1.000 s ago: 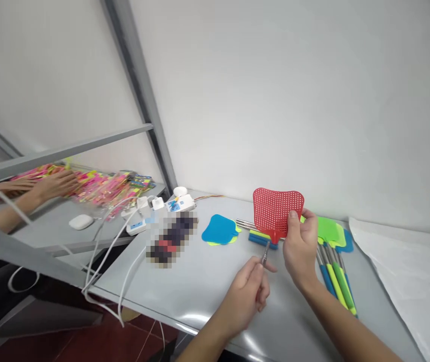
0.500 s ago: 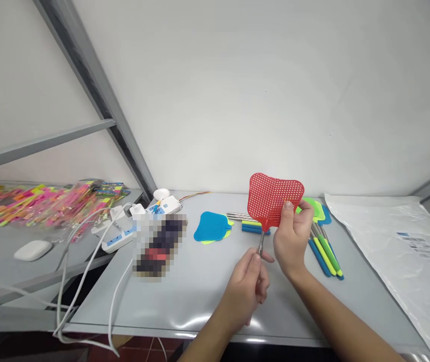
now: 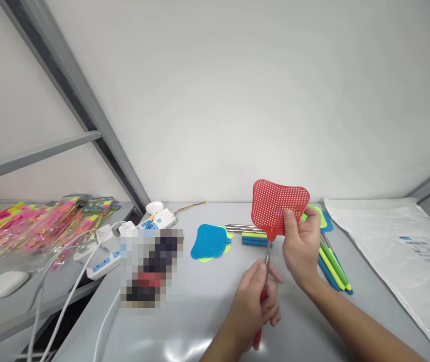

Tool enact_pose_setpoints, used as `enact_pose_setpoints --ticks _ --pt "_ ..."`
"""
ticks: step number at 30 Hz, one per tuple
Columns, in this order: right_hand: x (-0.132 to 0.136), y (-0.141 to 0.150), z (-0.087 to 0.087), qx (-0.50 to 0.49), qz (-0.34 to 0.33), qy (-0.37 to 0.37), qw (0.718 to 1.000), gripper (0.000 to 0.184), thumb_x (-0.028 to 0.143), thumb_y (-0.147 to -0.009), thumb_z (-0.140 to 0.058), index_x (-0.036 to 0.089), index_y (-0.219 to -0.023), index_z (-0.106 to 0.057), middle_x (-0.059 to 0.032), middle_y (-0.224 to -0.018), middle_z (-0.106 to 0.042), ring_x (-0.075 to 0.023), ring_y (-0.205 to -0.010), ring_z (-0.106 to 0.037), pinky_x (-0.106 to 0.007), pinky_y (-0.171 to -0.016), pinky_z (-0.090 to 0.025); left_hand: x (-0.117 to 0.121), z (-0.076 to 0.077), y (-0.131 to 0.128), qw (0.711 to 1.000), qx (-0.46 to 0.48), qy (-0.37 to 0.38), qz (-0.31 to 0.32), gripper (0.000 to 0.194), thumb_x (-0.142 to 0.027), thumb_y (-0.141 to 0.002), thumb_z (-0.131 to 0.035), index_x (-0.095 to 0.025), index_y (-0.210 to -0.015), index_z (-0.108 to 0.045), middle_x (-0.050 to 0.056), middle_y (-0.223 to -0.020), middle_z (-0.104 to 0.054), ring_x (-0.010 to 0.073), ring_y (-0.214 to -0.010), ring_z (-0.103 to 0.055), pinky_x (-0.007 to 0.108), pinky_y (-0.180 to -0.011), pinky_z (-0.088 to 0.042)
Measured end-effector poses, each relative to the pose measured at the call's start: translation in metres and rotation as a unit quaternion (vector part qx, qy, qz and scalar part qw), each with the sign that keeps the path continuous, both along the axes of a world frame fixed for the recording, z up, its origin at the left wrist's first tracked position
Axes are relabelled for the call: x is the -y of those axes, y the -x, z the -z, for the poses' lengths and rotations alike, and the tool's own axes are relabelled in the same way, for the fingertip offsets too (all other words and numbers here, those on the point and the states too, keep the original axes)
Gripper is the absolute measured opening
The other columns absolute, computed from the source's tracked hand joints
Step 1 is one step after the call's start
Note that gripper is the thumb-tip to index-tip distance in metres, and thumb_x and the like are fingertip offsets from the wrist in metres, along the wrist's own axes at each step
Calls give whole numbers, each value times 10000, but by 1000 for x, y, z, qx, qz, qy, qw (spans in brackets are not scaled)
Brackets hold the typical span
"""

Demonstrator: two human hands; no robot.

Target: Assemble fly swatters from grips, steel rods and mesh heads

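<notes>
A red fly swatter (image 3: 275, 206) with a perforated head and a metal rod stands upright between both hands. My right hand (image 3: 301, 241) pinches the lower right edge of its head, thumb in front. Lower down, my left hand (image 3: 256, 296) is closed around the rod and the top of the red handle, whose end pokes out below the palm. Behind the hands lie loose handles with metal rods (image 3: 254, 239) in yellow and blue. To the left rest a blue swatter head (image 3: 211, 241) and a yellow-green one under it. Several swatters (image 3: 331, 266) in green, yellow and blue lie right of my right hand.
A large white plastic mailing bag (image 3: 384, 251) covers the table's right side. At left are power strips (image 3: 104, 264) with white cables, a blurred-out item (image 3: 152, 269), and a white oval device (image 3: 4, 284). Bagged colourful items (image 3: 45, 221) lie on the far-left surface, beside a grey metal frame (image 3: 98, 136).
The view has shifted slightly. My left hand has tilted, so more of the rod and the red handle shows. My right hand keeps its hold on the swatter head.
</notes>
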State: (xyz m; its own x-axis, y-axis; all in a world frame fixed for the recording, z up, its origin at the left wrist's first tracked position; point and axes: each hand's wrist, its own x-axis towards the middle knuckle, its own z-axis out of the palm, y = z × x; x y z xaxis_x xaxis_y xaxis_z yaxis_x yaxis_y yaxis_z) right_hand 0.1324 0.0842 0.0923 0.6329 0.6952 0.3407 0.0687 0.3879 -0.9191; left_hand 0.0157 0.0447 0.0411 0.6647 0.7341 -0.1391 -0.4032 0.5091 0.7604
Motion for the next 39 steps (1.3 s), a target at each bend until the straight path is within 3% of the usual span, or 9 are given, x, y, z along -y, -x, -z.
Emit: enact_pose_setpoints --ticks 2,6,8,12,18,25,31,34,39 --pt "3 -11 -3 4 -22 5 1000 264 399 -891 -564 266 -1036 -387 -46 -1013 -657 -178 -819 -667 -292 -640 -527 -2 -2 -6 1000 7 6 23 402 -514 -965 -324 -183 -836 -513 -113 -416 -269 42 -302 -157 207 -396 -329" --pt "9 -37 -13 7 -147 35 988 204 388 -882 -582 241 -963 -466 7 -820 -655 -140 -586 -617 -279 -530 -499 -10 -12 -12 997 9 -35 65 385 -475 -977 -329 -175 -844 -530 -111 -413 -308 37 -294 -162 213 -418 -358" --pt "12 -51 -18 20 -173 45 984 189 372 -872 -604 231 -937 -495 24 -757 -645 -127 -530 -586 -286 -528 -495 -14 -18 -14 995 -4 -51 84 371 -463 -977 -343 -173 -845 -533 -113 -420 -319 34 -297 -163 215 -431 -370" --pt "17 -79 -21 87 -185 82 975 187 367 -870 -614 207 -792 -556 21 -612 -630 -146 -564 -603 -304 -629 -504 -20 -24 -22 993 -42 -64 91 374 -483 -963 -377 -171 -821 -528 -116 -439 -319 29 -306 -175 216 -455 -390" --pt "13 -107 -13 112 -254 135 951 268 385 -893 -575 206 -695 -596 -4 -576 -633 -168 -623 -611 -311 -683 -492 -23 -16 -37 992 -65 -62 91 369 -455 -965 -378 -165 -799 -533 -111 -438 -329 32 -296 -194 216 -451 -394" --pt "15 -108 1 119 -244 133 953 384 393 -911 -538 206 -583 -605 -20 -591 -641 -173 -672 -619 -301 -727 -487 -20 -10 -37 993 -74 -48 84 364 -468 -959 -396 -163 -832 -550 -109 -461 -324 33 -328 -180 213 -459 -407" --pt "16 -101 12 86 -250 121 957 299 396 -892 -575 188 -686 -636 -5 -569 -632 -156 -592 -602 -297 -666 -491 -21 -8 -31 990 -88 -26 106 328 -441 -971 -369 -182 -848 -528 -111 -479 -295 36 -332 -172 207 -428 -399" --pt "13 -96 8 49 -244 89 964 252 388 -873 -609 184 -725 -616 6 -627 -643 -120 -508 -565 -273 -580 -473 -31 -21 -29 988 -87 -57 118 328 -455 -966 -381 -186 -828 -510 -119 -469 -268 36 -324 -168 215 -426 -409" --pt "7 -96 -15 47 -220 59 973 256 390 -863 -623 178 -721 -605 12 -574 -605 -120 -498 -559 -255 -529 -467 -55 -51 -33 978 -90 -126 143 345 -490 -953 -394 -192 -819 -504 -120 -478 -269 29 -319 -171 209 -419 -401"
